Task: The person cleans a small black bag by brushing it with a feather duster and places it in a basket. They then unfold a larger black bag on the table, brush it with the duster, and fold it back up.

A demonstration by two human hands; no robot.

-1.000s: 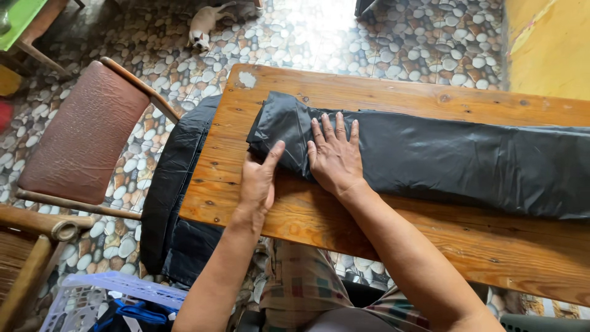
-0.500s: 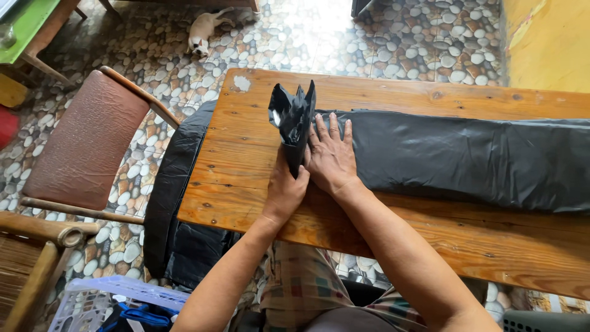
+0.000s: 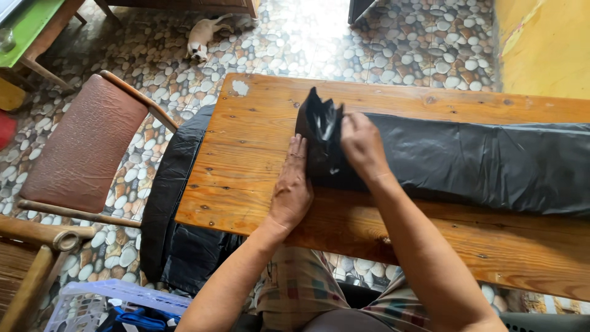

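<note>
Two hands (image 3: 294,187) (image 3: 362,147), one black plastic sheet (image 3: 467,161), one table (image 3: 246,160)

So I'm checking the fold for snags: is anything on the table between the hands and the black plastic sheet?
Nothing visible. The left hand lies flat on the wooden table against the folded end of the black plastic sheet, and the right hand rests directly on that fold.

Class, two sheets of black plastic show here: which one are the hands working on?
The long black plastic sheet lying flat along the wooden table: the right hand lifts its folded end while the left hand presses beside it. The other black sheet hangs untouched off the table's end.
</note>
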